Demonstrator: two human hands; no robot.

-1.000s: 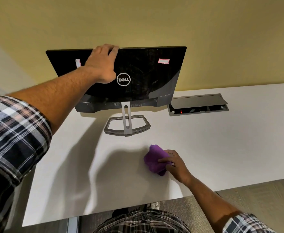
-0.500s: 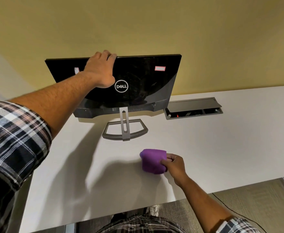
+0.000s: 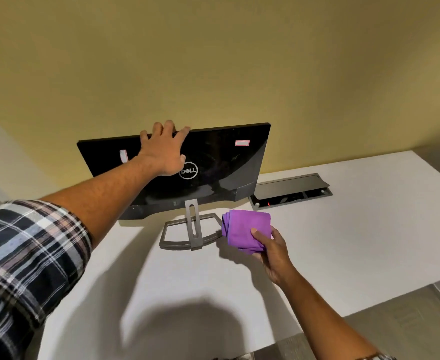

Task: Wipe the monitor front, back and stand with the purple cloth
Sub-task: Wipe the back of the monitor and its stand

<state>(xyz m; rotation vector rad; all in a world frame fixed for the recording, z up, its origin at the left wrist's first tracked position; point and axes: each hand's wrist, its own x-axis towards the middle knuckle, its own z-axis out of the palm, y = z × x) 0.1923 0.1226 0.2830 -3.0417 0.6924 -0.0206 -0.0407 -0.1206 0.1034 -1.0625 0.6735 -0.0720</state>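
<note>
The black Dell monitor (image 3: 221, 165) stands on the white desk (image 3: 356, 229) with its glossy back toward me. Its grey stand (image 3: 192, 231) has an open frame base resting on the desk. My left hand (image 3: 164, 152) grips the monitor's top edge left of centre, fingers hooked over the rim. A folded purple cloth (image 3: 245, 233) is pinched in my right hand (image 3: 273, 252), lifted off the desk just right of the stand base and below the monitor's lower right corner. The screen side is hidden from me.
A grey cable hatch (image 3: 291, 189) with its lid open is set into the desk right of the monitor. A yellow wall (image 3: 213, 61) rises close behind. The desk's front edge runs at lower right, with floor (image 3: 408, 323) beyond it.
My right hand has picked the purple cloth up off the desk and carried it forward toward the stand base. My left hand stays on the monitor's top edge.
</note>
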